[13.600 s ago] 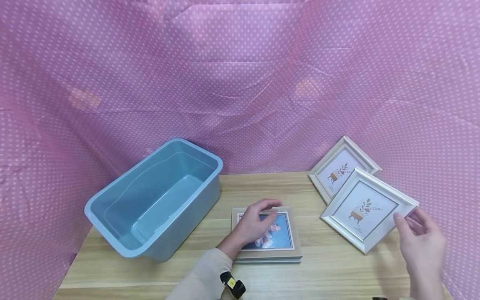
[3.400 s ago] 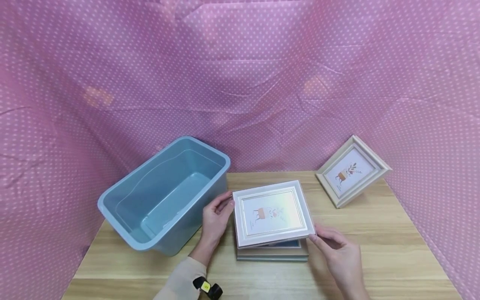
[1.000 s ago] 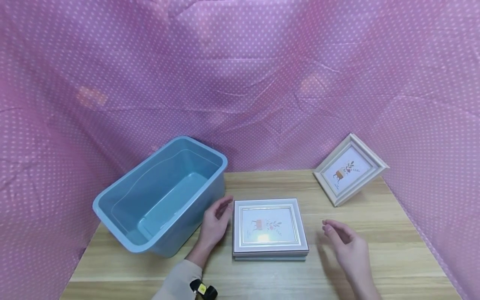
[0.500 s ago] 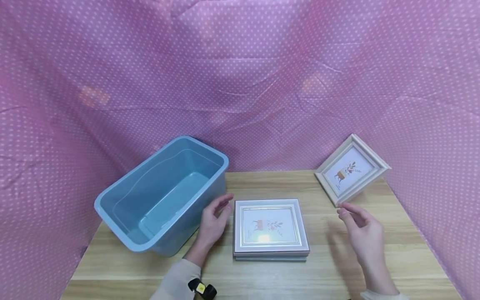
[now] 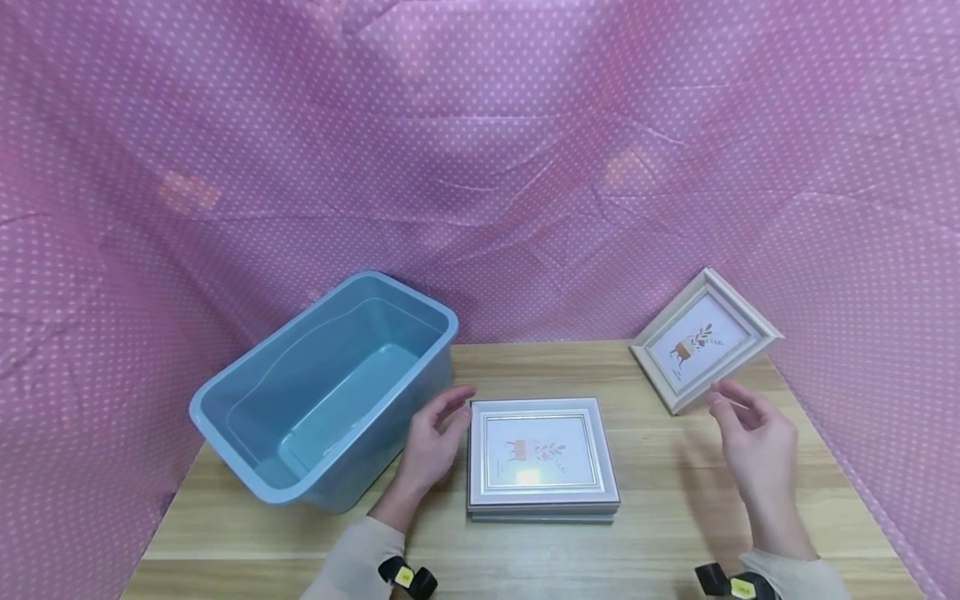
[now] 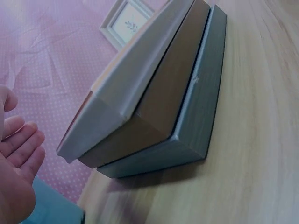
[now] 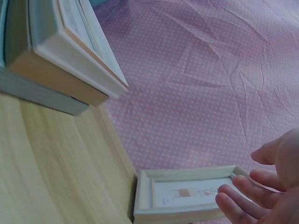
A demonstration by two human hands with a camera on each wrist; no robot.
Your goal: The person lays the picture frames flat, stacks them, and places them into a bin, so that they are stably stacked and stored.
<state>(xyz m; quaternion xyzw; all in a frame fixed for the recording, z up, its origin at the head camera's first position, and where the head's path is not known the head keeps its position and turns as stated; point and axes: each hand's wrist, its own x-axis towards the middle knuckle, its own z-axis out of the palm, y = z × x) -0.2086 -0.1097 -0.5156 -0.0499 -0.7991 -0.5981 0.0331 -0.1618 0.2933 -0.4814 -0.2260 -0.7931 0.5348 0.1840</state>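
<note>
A stack of three picture frames lies flat at the middle of the table; a white picture frame (image 5: 540, 450) is on top. In the left wrist view a brown frame (image 6: 173, 79) is under it, and a grey-green frame (image 6: 201, 93) is lowest. My left hand (image 5: 429, 446) hovers at the stack's left edge, fingers loosely bent and holding nothing; whether it touches the frame I cannot tell. My right hand (image 5: 761, 450), also holding nothing, is just in front of a cream picture frame (image 5: 663, 375) that stands tilted at the back right, its fingertips near the lower right edge.
A blue-grey plastic tub (image 5: 442, 367) with nothing inside stands left of the stack, close to my left forearm. Pink dotted cloth (image 5: 525, 208) hangs behind the wooden table (image 5: 555, 558) and along both sides.
Earlier my right hand held the white frame at the right; both hands then set it on the stack and let go. Since then the right hand has moved right, towards the cream frame.
</note>
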